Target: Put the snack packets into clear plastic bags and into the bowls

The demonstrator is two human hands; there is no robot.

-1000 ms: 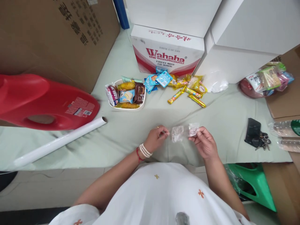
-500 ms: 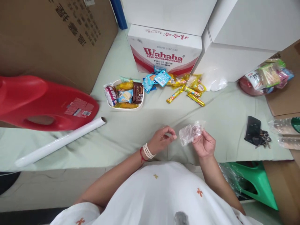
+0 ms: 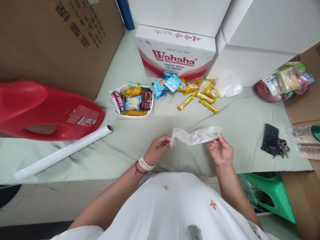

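Observation:
A crinkled clear plastic bag (image 3: pixel 200 136) is stretched sideways above the front of the cloth-covered table (image 3: pixel 140 133). My left hand (image 3: pixel 160 147) pinches its left end between thumb and fingers. At the other end, my right hand (image 3: pixel 220 149) grips the plastic near the edge. Beyond the hands, a white tub (image 3: pixel 150 112) holds several wrapped snacks, among them a brown cocoa packet (image 3: pixel 146 99). To its right lie blue snack packets (image 3: pixel 172 83) and yellow snack sticks (image 3: pixel 209 106).
A red jug (image 3: pixel 60 103) and a white roll (image 3: pixel 65 151) lie at the left. Behind the snacks stands a Wahaba-style printed water carton (image 3: pixel 175 53). At the right are a black phone (image 3: pixel 270 138), keys (image 3: pixel 282 148) and a bowl of snacks (image 3: pixel 266 93).
My left hand has moved left and taken hold of the plastic bag's end. The bag, bunched up before, is now drawn out lengthwise. My right hand has shifted slightly right.

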